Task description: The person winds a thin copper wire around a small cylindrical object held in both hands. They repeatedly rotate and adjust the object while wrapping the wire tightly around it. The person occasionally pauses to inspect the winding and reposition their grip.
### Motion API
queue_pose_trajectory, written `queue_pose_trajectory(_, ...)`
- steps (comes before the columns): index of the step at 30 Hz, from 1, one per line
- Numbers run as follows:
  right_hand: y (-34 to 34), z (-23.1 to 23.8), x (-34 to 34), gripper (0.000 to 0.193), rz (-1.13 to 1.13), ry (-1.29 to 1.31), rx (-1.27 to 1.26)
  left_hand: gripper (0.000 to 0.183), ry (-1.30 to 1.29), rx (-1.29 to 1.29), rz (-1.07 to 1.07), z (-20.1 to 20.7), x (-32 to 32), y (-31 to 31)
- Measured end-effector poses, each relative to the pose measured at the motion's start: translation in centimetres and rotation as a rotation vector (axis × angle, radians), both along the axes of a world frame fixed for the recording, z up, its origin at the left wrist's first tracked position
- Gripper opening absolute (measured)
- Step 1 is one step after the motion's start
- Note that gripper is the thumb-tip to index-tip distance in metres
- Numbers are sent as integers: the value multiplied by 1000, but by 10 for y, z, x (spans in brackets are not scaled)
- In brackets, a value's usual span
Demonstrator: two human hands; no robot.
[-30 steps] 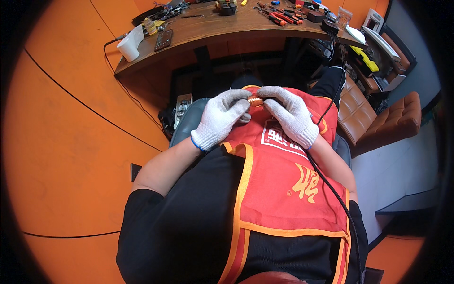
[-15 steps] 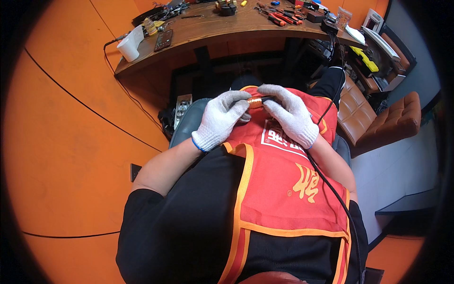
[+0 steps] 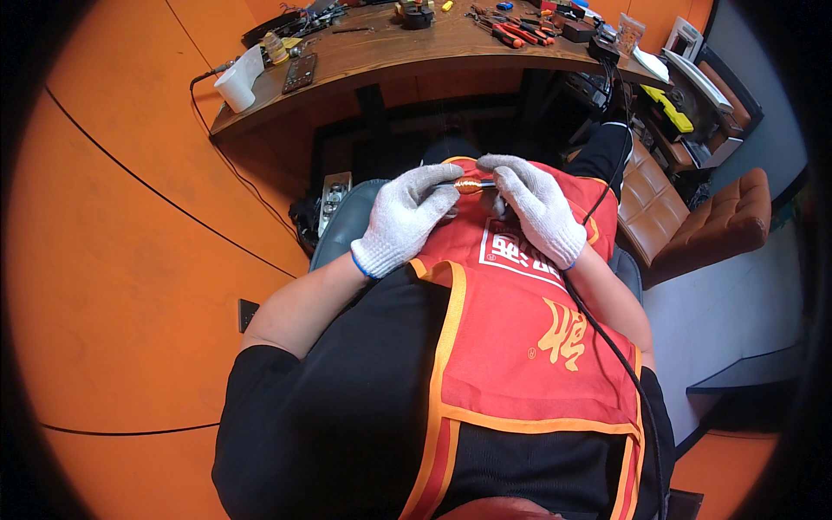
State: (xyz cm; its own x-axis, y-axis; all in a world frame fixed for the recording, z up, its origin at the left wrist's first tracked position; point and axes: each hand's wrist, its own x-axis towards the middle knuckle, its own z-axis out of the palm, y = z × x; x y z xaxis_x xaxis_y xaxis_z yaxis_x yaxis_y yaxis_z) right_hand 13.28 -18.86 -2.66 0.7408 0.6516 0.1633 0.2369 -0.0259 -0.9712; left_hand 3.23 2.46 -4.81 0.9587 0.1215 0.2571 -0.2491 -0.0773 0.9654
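Above my lap, both gloved hands hold a small copper-coloured wound part (image 3: 469, 185) between them, with a thin metal shaft showing on either side of it. It looks like a small motor rotor, but its ends are hidden. My left hand (image 3: 400, 217), in a white knit glove, pinches the left end between thumb and fingers. On the other side my right hand (image 3: 542, 212) closes its thumb and fingers around the right end. Under them lies the red apron (image 3: 503, 338) with orange trim that I wear.
Ahead is a wooden workbench (image 3: 381, 54) with red-handled pliers (image 3: 511, 36), a phone-like dark slab (image 3: 300, 74) and a white paper roll (image 3: 237, 88). A black cable (image 3: 607, 347) crosses the apron beneath my right forearm. A brown padded chair (image 3: 702, 221) stands to the right.
My right hand's fingers have shifted on the part. A stretch of bright shaft now shows where a dark piece showed before. My left hand has barely moved.
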Motion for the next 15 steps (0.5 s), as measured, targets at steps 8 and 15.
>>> queue_pose_trajectory(8,6,-4,-5,29,11,-395,80,36,119,-112,-70,-2,2,6)
queue_pose_trajectory(15,-2,2,-3,30,47,30,-96,35,-120,98,29,-6,2,-1)
